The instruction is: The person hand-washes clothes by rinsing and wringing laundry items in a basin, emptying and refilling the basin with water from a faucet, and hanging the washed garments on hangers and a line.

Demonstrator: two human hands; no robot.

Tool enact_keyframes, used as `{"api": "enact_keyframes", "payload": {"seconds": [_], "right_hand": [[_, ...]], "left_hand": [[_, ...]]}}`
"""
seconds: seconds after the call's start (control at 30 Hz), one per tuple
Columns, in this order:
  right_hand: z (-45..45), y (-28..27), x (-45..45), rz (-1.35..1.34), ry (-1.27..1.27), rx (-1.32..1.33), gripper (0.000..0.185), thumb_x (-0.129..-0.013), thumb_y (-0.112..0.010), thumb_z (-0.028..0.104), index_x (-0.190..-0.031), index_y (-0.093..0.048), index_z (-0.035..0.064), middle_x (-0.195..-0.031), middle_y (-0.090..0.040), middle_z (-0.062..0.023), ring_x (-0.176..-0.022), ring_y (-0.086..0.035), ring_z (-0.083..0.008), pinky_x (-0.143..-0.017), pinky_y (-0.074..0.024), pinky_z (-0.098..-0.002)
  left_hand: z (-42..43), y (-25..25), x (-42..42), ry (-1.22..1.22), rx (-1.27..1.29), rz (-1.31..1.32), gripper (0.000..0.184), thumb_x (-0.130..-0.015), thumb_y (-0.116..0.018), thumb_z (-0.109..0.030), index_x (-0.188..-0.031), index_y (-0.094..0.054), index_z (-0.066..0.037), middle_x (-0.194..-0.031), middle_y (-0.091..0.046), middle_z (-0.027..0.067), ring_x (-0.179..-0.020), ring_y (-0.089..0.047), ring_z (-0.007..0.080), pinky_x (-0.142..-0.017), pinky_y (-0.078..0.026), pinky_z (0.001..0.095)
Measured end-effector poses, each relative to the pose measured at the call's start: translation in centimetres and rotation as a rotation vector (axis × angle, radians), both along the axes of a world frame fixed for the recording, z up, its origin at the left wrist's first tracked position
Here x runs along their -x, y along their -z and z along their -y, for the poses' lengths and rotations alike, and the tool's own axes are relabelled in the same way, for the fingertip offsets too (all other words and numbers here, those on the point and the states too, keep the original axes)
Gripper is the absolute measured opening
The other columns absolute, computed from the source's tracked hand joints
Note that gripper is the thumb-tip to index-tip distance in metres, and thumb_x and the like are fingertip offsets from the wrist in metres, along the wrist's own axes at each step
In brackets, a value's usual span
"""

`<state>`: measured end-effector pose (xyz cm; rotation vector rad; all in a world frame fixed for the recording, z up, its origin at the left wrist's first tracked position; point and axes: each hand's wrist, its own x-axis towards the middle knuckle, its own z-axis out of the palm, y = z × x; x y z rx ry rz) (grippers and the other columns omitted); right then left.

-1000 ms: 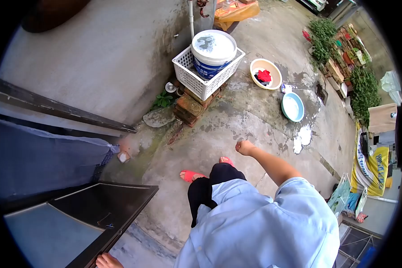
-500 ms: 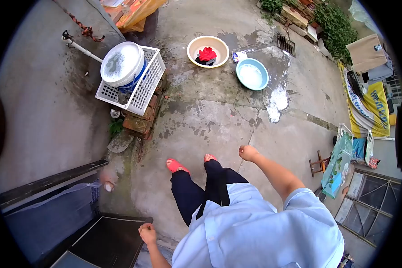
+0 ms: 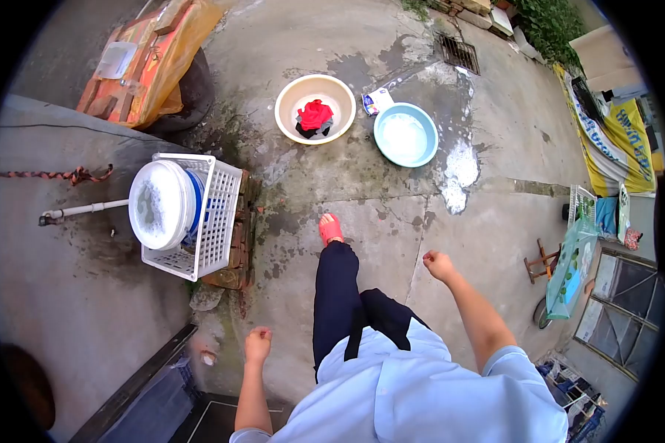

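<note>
My left hand point(image 3: 258, 345) hangs over the concrete floor at the lower left, loosely curled with nothing in it. To the right, my right hand point(image 3: 437, 263) is also closed and empty, out in front of my body. Ahead on the ground stands a beige basin point(image 3: 284, 111) with red and dark cloth point(image 3: 315, 116) inside. A blue basin point(image 3: 405, 135) of sudsy water sits just right of it, with a white and blue packet point(image 3: 377, 101) between them. Neither hand touches any of these.
At left a lidded bucket point(image 3: 157, 205) lies in a white crate point(image 3: 218, 221) on bricks point(image 3: 241, 247). A drain grate point(image 3: 458, 53) is at the top. Foam point(image 3: 461, 168) wets the floor. A small wooden stool point(image 3: 543, 260) stands right.
The view has moved forward, and the basins appear nearer. My left hand has come away from the dark door and swung forward. One red-shod foot is now stretched ahead.
</note>
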<state>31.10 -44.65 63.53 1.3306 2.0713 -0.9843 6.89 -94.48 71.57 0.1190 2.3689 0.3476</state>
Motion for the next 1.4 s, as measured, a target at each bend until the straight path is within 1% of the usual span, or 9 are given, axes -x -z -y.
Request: {"api": "enact_keyframes", "payload": {"seconds": [0.23,0.37,0.67,0.8,0.97,1.03,1.1,1.27,1.4], "right_hand": [[-10.9,3.2,8.1,-0.009,0.118,-0.001,0.023,-0.078,-0.057,0.022,-0.094,-0.066,0.0069,-0.088,-0.066,-0.0167,-0.085,-0.064,-0.0321,-0.078,-0.0497,-0.0395],[-18.6,9.5,11.8,-0.046,0.167,0.001,0.025,-0.081,-0.058,0.024,-0.098,-0.065,0.0061,-0.087,-0.067,-0.0138,-0.082,-0.064,-0.0296,-0.075,-0.0495,-0.0386],[-32.2,35.0,13.0,0.027,0.521,0.128,0.038,-0.073,-0.066,0.021,-0.107,-0.061,0.0037,-0.092,-0.065,-0.0110,-0.083,-0.062,-0.0212,-0.075,-0.0487,-0.0328],[-36.9,43.9,12.4,0.041,0.709,0.019,0.058,-0.070,-0.069,0.021,-0.122,-0.051,0.0014,-0.111,-0.059,-0.0154,-0.100,-0.056,-0.0233,-0.086,-0.0439,-0.0331],[-41.8,50.6,12.8,-0.194,1.267,0.072,0.059,-0.070,-0.067,0.021,-0.119,-0.048,-0.0076,-0.118,-0.051,-0.0195,-0.109,-0.050,-0.0302,-0.093,-0.0414,-0.0372],[-43.6,51.8,13.0,-0.302,1.479,0.167,0.054,-0.073,-0.065,0.018,-0.116,-0.048,-0.0083,-0.116,-0.051,-0.0187,-0.108,-0.050,-0.0304,-0.094,-0.0412,-0.0385],[-45.2,53.1,11.8,-0.643,1.894,0.358,0.037,-0.075,-0.056,0.009,-0.108,-0.050,-0.0088,-0.112,-0.052,-0.0178,-0.104,-0.052,-0.0311,-0.092,-0.0425,-0.0416],[-44.1,52.4,11.8,-0.707,1.922,0.171,0.027,-0.074,-0.049,0.001,-0.099,-0.051,-0.0087,-0.105,-0.054,-0.0172,-0.096,-0.054,-0.0310,-0.085,-0.0454,-0.0430],[-42.0,42.3,14.5,-0.635,1.810,0.129,0.023,-0.072,-0.048,0.000,-0.093,-0.051,-0.0085,-0.098,-0.054,-0.0163,-0.089,-0.055,-0.0308,-0.082,-0.0466,-0.0417]], "left_hand": [[-23.4,4.0,15.3,0.189,-0.217,0.094,0.020,-0.082,-0.061,-0.016,-0.094,-0.064,-0.001,-0.087,-0.065,0.0137,-0.079,-0.064,0.0247,-0.074,-0.050,0.0333],[-37.0,9.1,21.0,0.191,-0.257,0.130,0.020,-0.082,-0.059,-0.014,-0.096,-0.062,0.000,-0.086,-0.065,0.0128,-0.078,-0.064,0.0221,-0.072,-0.050,0.0324],[-64.5,31.2,23.2,0.496,-0.288,0.135,0.026,-0.078,-0.063,-0.017,-0.102,-0.061,-0.006,-0.102,-0.058,0.0115,-0.098,-0.055,0.0257,-0.089,-0.043,0.0369],[-72.8,44.1,20.9,0.682,-0.239,0.088,0.055,-0.073,-0.067,-0.020,-0.124,-0.049,-0.008,-0.128,-0.041,0.0158,-0.119,-0.039,0.0316,-0.099,-0.036,0.0371],[-80.5,57.3,19.8,0.481,-0.202,0.058,0.085,-0.071,-0.070,-0.019,-0.139,-0.024,0.000,-0.138,-0.026,0.0219,-0.120,-0.037,0.0361,-0.103,-0.034,0.0402],[-82.3,60.4,19.8,-0.065,-0.577,0.452,0.082,-0.069,-0.069,-0.013,-0.137,-0.024,0.000,-0.138,-0.024,0.0193,-0.117,-0.041,0.0346,-0.099,-0.039,0.0413],[-83.3,59.7,20.2,-0.250,-0.588,0.567,0.078,-0.069,-0.067,-0.010,-0.135,-0.027,0.000,-0.135,-0.027,0.0191,-0.115,-0.044,0.0325,-0.096,-0.041,0.0407],[-79.7,55.4,19.6,-0.536,-0.717,0.633,0.062,-0.068,-0.058,-0.002,-0.125,-0.033,-0.001,-0.115,-0.044,0.0166,-0.105,-0.049,0.0267,-0.088,-0.046,0.0399],[-75.4,44.8,19.4,-0.698,-0.793,0.674,0.059,-0.069,-0.056,-0.003,-0.124,-0.033,-0.003,-0.113,-0.046,0.0143,-0.106,-0.048,0.0247,-0.090,-0.044,0.0383]]}}
